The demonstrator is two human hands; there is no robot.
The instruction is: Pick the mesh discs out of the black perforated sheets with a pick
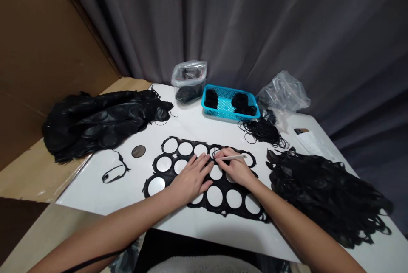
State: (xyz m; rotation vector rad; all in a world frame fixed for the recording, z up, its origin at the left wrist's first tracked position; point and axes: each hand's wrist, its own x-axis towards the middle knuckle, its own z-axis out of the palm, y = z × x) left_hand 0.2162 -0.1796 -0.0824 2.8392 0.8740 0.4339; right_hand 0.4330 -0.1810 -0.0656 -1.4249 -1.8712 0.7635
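Head view: I press my left hand [191,177] flat, fingers spread, pinning the punched black sheet [204,177] while my right hand [237,170] pinches a thin white tool [230,158] against a ring.

The punched sheet [204,175] lies mid-table [95,192]. Left of the sheet sits a heap of discs [98,120]; right of it, a heap of rings [325,192]. Behind it stands a basket [228,109], flanked by two bags [189,80].

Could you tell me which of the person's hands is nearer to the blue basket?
Right. The right hand, holding a thin white tool, lies below the blue basket; the left hand rests flat further left.
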